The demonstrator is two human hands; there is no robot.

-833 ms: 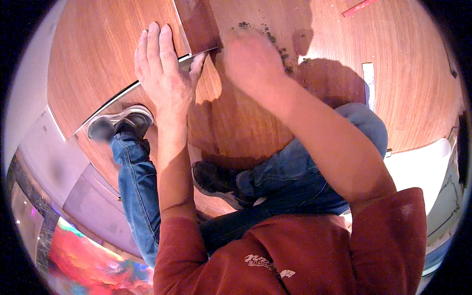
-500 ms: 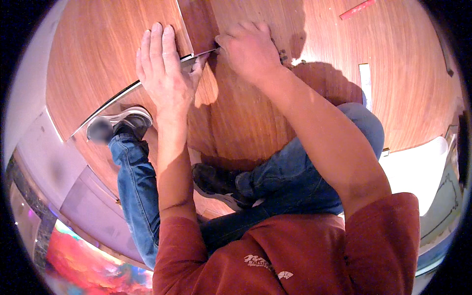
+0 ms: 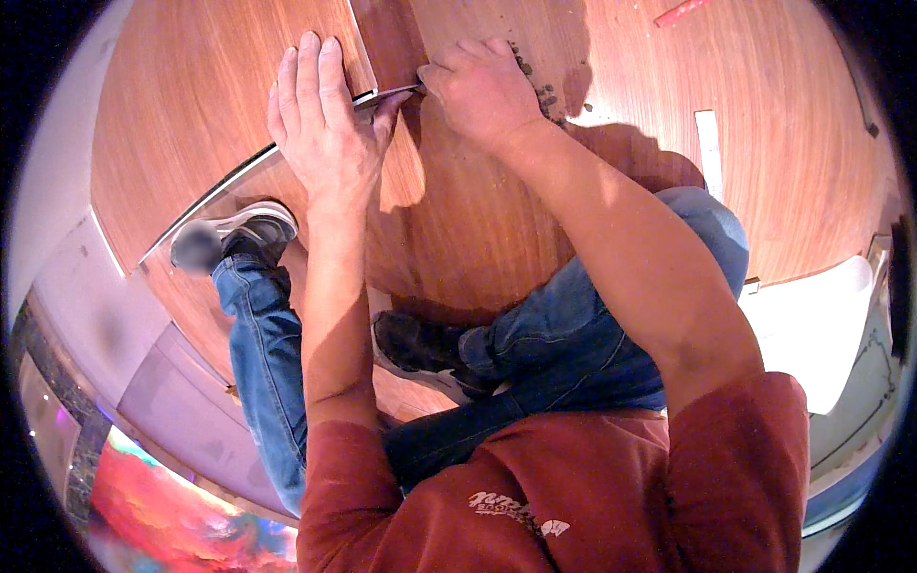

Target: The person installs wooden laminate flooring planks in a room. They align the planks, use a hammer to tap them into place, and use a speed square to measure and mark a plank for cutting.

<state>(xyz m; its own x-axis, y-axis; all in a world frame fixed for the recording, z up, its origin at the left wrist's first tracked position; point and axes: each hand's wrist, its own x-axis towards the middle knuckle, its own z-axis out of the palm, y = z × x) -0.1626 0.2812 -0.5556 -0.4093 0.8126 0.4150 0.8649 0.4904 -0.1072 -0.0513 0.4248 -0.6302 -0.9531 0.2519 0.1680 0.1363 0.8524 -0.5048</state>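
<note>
A thin, dark, flat strip (image 3: 394,92) spans the gap between the hands. The left hand (image 3: 328,143) lies open on a reddish-brown wood-grain board (image 3: 210,105), thumb beside the strip; the right hand (image 3: 487,95) curls closed at its outer end, hiding what it pinches. Dark crumbs (image 3: 546,98) lie just right of the right hand, with a flat white strip (image 3: 709,153) farther right. A grey-and-white shoe (image 3: 258,227) sits below-left of the left hand, near the board's edge.

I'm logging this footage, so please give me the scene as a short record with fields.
Left hand: fingers stretched out on a wooden board, by its edge
Right hand: fingers curled at the tip of a thin dark strip; grip unclear
Floor: dark crumbs beside the right hand; white strip and red piece farther right
Clothing: red shirt, blue jeans
</note>
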